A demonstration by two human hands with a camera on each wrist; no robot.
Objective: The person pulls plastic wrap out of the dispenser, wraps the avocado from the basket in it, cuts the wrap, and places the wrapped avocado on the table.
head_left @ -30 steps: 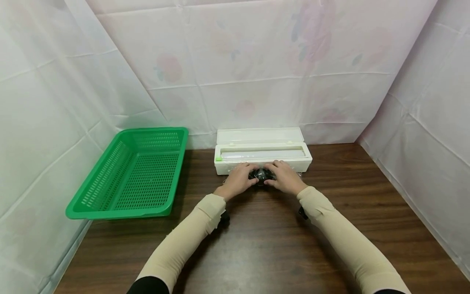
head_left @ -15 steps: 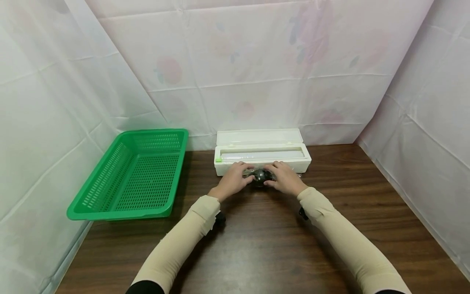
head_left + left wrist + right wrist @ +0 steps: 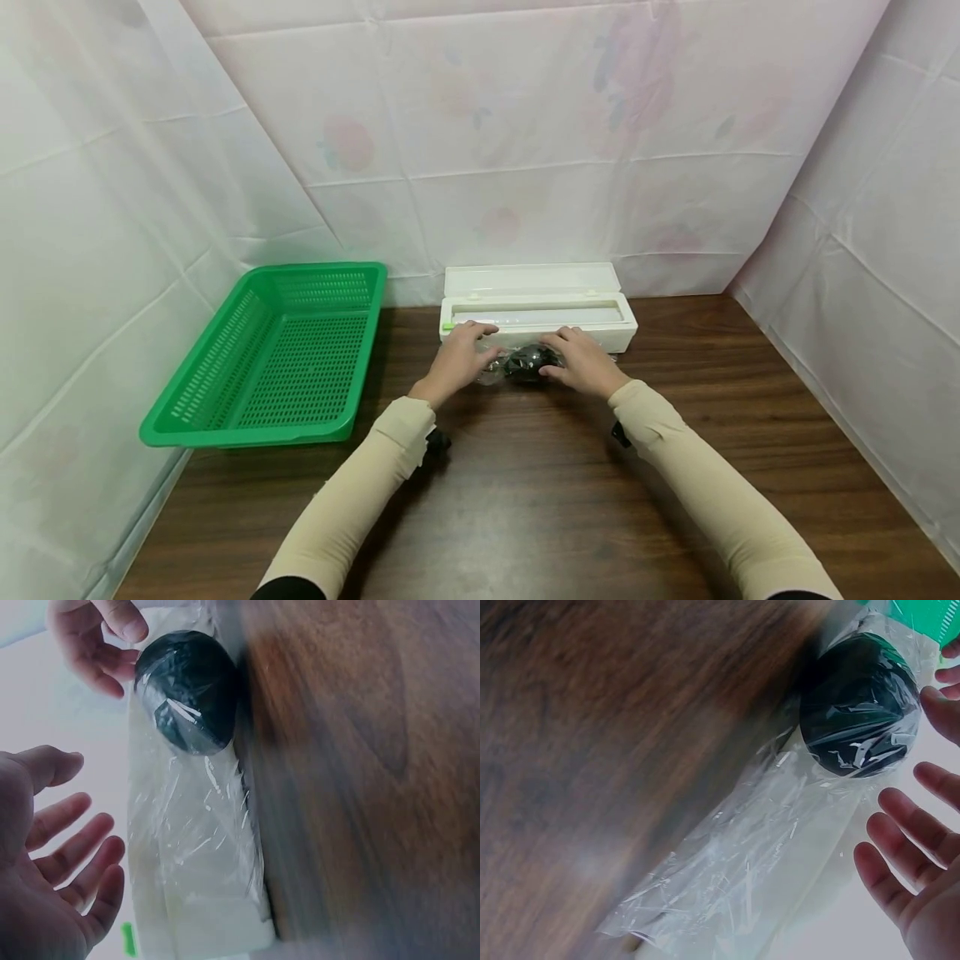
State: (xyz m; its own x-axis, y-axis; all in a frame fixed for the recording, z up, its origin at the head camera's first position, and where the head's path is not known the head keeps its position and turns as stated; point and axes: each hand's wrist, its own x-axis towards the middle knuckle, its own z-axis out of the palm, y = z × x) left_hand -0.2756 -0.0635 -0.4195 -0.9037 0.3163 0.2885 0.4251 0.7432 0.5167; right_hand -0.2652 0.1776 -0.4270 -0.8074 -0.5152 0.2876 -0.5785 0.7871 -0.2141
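Backdrop: white cloth printed with faint pink fruit [image 3: 487, 125], creased and hanging behind the table and along both sides.
Table: we see a dark brown wood-grain surface [image 3: 510, 500] with a soft shine near the front.
Left side: a green plastic basket with slotted walls [image 3: 247, 439] stands near the cloth, well apart from the hands.
Back centre: a long white plastic box [image 3: 615, 337], its lid raised at the rear, shows a pale roll inside and a small bright green piece [image 3: 447, 326] at its left end.
Dark rounded object: we find this glossy, greenish-black thing [image 3: 528, 362] just in front of the box, between the hands, under crinkled clear plastic film [image 3: 202, 847].
Left hand: bare [image 3: 455, 358], fingers spread and loosely bent, with a gap between it and the dark object; we cannot tell whether it touches the film.
Right hand: bare [image 3: 588, 367], fingers apart and relaxed beside the object's right end, not clamped; we cannot tell whether they touch it.
Arms: cream sleeves [image 3: 720, 483] cover both forearms.
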